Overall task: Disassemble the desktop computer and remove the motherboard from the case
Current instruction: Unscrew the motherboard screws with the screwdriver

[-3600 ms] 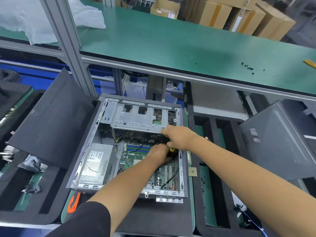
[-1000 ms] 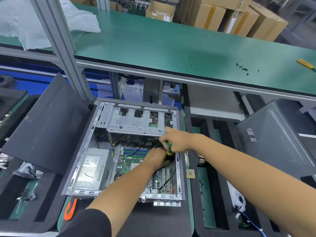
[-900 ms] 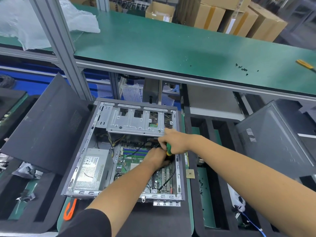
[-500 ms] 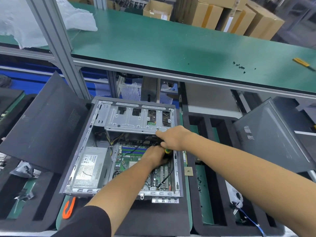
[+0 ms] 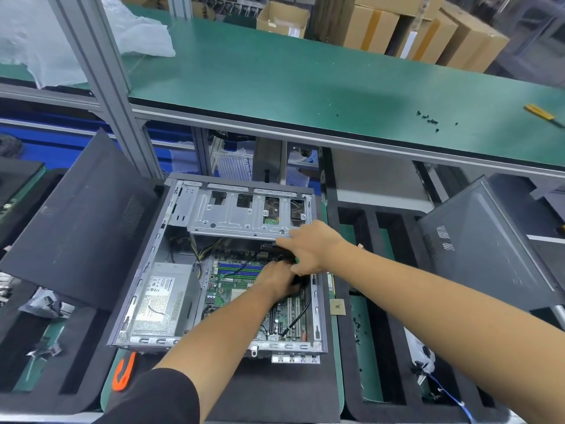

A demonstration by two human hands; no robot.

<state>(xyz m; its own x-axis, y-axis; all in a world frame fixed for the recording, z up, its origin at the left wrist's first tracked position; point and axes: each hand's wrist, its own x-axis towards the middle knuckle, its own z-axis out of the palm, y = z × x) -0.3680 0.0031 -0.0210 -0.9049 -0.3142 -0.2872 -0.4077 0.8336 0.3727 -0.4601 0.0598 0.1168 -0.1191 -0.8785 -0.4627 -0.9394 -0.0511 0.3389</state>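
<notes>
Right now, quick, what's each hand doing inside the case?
Left hand: down on the motherboard, fingers hidden, grip cannot be told.
Right hand: fingers curled round a green-handled screwdriver.

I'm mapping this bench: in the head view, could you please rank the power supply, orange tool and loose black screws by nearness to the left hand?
From the left hand:
1. Power supply, in the case's left side.
2. Orange tool, front left of the case.
3. Loose black screws, far right on the green shelf.
</notes>
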